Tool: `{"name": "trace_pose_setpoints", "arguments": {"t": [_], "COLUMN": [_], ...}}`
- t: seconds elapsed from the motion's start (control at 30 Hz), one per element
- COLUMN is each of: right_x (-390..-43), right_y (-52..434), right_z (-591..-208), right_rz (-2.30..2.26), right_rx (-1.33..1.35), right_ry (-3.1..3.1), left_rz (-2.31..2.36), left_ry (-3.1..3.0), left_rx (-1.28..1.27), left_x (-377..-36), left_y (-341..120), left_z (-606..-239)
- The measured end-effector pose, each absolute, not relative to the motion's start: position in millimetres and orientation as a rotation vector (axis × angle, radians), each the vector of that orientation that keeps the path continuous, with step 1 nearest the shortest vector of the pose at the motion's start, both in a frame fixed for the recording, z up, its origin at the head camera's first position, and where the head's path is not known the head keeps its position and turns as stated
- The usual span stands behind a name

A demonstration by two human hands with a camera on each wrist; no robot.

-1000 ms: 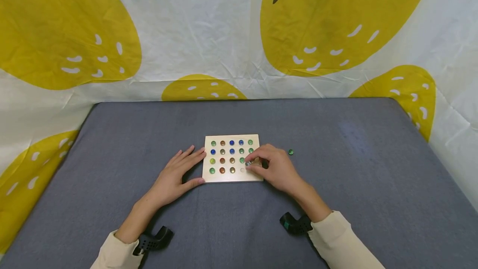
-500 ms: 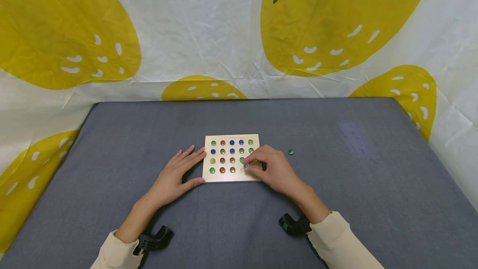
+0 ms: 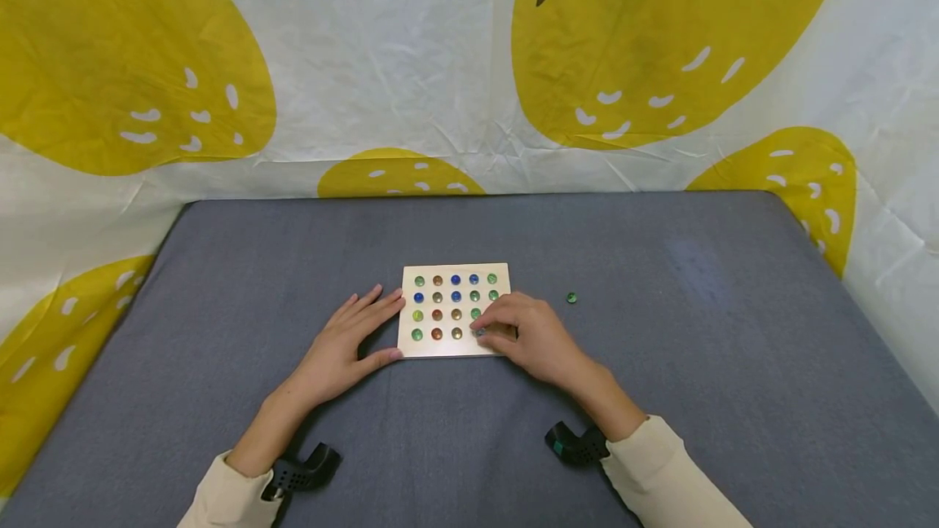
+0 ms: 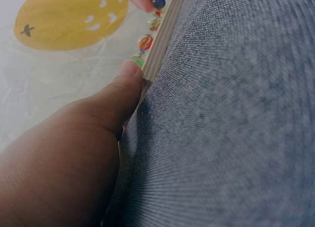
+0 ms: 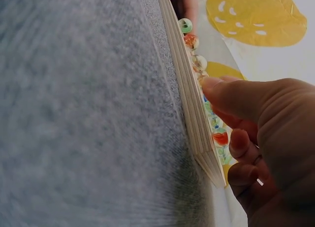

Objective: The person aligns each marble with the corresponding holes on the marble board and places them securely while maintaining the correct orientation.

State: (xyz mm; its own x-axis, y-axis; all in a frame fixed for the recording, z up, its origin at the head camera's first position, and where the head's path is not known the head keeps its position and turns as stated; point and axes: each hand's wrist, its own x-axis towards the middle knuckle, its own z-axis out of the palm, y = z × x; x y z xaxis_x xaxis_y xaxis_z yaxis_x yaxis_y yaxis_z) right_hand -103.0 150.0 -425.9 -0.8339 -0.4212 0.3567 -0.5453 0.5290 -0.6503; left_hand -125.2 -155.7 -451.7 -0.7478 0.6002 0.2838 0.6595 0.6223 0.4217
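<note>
A pale wooden board lies on the cloth, with rows of glass marbles in its hollows. My left hand rests along the board's left edge, fingers spread and straight; in the left wrist view the thumb touches the near corner. Over the front row, toward the right, my right hand pinches a marble between thumb and fingertips. That marble looks dark blue in the left wrist view. Green, red and amber marbles stand in the same row to its left. The hand covers the board's lower right part.
A single green marble lies on the grey cloth to the right of the board. Behind the table hangs a white curtain with yellow fruit shapes. Black wrist devices sit below both hands.
My right hand has shifted slightly left and toward the front with the pinched marble, which now covers the front-row hollow visible earlier. The left hand and board have stayed put.
</note>
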Motion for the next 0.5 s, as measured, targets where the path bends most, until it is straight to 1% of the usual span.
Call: {"name": "trace_pose_setpoints", "arguments": {"t": [0.5], "right_x": [-102.4], "right_y": [148.5], "right_z": [-427.3], "right_rz": [1.135], "right_rx": [0.813], "right_ry": [-2.635], "left_rz": [-0.774], "left_ry": [-2.723], "left_rx": [-1.064], "left_x": [-125.2], "left_y": [-155.2], "left_z": [-452.1]}}
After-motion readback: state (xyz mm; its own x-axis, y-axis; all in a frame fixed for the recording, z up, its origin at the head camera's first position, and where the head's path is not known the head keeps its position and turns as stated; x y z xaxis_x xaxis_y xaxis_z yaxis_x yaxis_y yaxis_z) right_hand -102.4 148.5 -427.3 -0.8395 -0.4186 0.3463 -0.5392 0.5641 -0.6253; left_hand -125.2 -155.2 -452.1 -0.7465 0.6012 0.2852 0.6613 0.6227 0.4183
